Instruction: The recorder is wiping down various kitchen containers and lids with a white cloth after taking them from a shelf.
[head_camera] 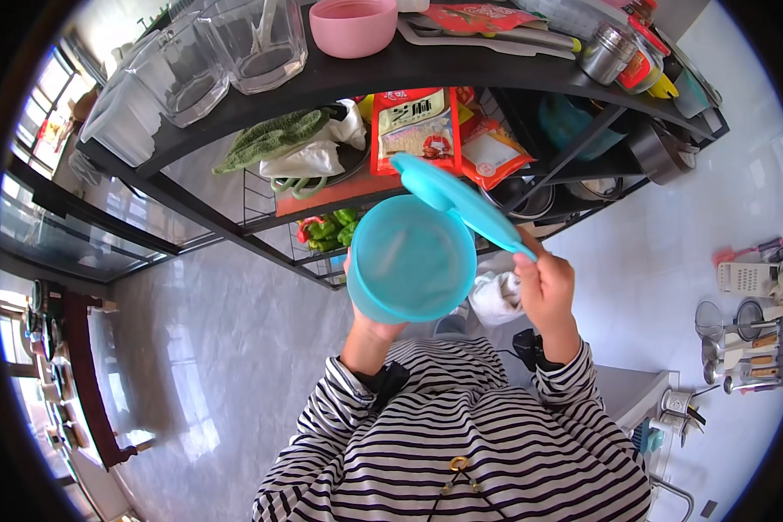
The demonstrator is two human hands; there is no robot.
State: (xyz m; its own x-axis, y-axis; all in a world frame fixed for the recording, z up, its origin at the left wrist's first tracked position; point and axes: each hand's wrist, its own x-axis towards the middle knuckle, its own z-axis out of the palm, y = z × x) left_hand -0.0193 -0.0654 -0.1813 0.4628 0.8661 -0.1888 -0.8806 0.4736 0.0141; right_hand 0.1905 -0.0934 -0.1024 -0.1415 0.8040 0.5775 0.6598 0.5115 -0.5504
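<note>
My left hand (377, 325) holds a round turquoise plastic container (412, 260) from below and its left side; most of the fingers are hidden behind it. Its wide mouth faces me, and no contents can be made out inside. A turquoise lid (463, 205) is tilted at the container's upper right, overlapping or touching its rim. My right hand (547, 280) pinches the lid's lower right edge between thumb and fingers. Just beyond the lid, a red-edged food packet (416, 130) stands on the rack's middle shelf, beside a smaller red and white packet (492, 156).
A black metal rack (496, 62) spans the front. Its top bears clear plastic bins (254, 46), a pink bowl (353, 26) and jars (608, 52). Lower down are a green cloth (274, 137), pans (525, 196) and peppers (326, 231). Utensils (750, 359) hang at the right.
</note>
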